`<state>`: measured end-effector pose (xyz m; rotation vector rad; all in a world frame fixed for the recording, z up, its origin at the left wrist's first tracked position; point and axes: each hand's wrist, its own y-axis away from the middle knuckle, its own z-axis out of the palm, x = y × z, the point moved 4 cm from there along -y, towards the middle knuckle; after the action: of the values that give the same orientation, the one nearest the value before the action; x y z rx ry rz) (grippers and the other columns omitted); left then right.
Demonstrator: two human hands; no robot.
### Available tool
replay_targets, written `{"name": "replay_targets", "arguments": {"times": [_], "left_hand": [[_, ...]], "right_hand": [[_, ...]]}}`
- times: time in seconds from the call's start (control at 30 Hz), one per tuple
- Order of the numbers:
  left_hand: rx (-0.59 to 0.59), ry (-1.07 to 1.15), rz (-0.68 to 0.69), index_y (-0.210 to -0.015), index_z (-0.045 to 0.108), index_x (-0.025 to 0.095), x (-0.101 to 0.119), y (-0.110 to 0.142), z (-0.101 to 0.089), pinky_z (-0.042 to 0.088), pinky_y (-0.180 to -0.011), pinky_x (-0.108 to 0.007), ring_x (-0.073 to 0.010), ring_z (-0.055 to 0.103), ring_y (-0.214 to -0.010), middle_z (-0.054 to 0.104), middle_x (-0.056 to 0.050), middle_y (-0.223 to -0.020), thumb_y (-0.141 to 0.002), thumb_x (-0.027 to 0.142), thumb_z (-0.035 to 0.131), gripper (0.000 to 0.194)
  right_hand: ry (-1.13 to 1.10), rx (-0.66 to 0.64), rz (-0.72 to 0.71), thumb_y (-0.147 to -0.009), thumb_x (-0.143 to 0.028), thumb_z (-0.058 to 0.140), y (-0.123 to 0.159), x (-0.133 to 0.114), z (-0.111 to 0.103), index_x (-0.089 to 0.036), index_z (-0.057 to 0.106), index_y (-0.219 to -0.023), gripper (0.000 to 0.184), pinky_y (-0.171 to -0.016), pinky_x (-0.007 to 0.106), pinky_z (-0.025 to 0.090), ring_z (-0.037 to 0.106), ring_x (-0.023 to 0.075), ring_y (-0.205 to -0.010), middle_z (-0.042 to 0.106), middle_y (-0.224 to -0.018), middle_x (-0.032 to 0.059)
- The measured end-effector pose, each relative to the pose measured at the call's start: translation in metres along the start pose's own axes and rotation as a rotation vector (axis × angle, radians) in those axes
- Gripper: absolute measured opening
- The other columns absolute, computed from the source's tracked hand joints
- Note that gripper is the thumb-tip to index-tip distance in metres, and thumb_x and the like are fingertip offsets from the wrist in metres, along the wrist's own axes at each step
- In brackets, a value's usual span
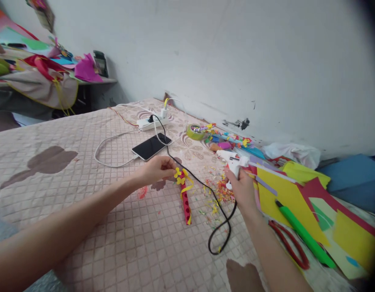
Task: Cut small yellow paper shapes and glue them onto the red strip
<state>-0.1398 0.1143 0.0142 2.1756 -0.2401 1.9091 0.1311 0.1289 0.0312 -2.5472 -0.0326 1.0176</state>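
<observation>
My right hand is wrapped round the grip of a white hot glue gun, its nozzle pointing left. A black cord runs from the gun in a loop on the table and up to the power strip. With fingers pinched together, my left hand is at the upper end of a red paper tube. Small yellow paper flowers sit at that end, and a thin yellow strip curls round the tube. The exact grip of the left fingertips is partly hidden.
A phone lies behind my left hand, near a white power strip. Paper scraps and a tape roll are to the right. Yellow sheets, a green cutter and red-handled scissors lie beside my right arm.
</observation>
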Motion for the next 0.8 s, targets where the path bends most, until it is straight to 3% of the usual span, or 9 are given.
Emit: {"name": "replay_targets", "arguments": {"times": [0.13,0.3,0.5,0.8], "left_hand": [[0.015,0.044,-0.015,-0.068,0.054,0.015,0.004,0.001,0.001,0.047,-0.054,-0.021,-0.0098,0.060,-0.059,0.062,0.001,-0.063,-0.071,0.017,0.062,0.009],[-0.003,0.065,-0.031,-0.070,0.054,0.015,0.005,0.002,0.002,0.044,-0.050,-0.018,-0.0098,0.060,-0.060,0.062,0.000,-0.065,-0.073,0.020,0.061,0.010],[-0.030,0.081,0.011,-0.090,0.058,0.015,0.008,0.002,0.002,0.039,-0.048,-0.017,-0.0061,0.052,-0.053,0.056,0.004,-0.064,-0.075,0.016,0.055,0.015],[0.033,0.122,-0.031,-0.072,0.054,0.013,0.003,0.001,0.001,0.040,-0.052,-0.019,-0.0069,0.054,-0.052,0.057,0.002,-0.058,-0.075,0.016,0.059,0.006]], "right_hand": [[-0.359,-0.147,0.071,-0.079,-0.043,0.054,0.014,-0.012,-0.008,-0.019,0.050,-0.062,0.030,-0.043,0.022,0.036,0.045,0.0111,-0.044,0.051,-0.052,-0.0023],[-0.378,-0.221,0.017,-0.080,-0.038,0.055,0.026,-0.017,-0.014,-0.019,0.051,-0.059,0.029,-0.044,0.022,0.037,0.046,0.0115,-0.047,0.051,-0.052,-0.0017],[-0.391,-0.203,0.027,-0.079,-0.041,0.056,0.030,-0.018,-0.016,-0.020,0.051,-0.059,0.029,-0.045,0.024,0.039,0.047,0.0127,-0.045,0.052,-0.051,-0.0019],[-0.485,-0.281,0.094,-0.079,-0.037,0.057,0.034,-0.014,-0.012,-0.020,0.048,-0.064,0.024,-0.043,0.023,0.038,0.046,0.0109,-0.043,0.051,-0.052,-0.0045]]}}
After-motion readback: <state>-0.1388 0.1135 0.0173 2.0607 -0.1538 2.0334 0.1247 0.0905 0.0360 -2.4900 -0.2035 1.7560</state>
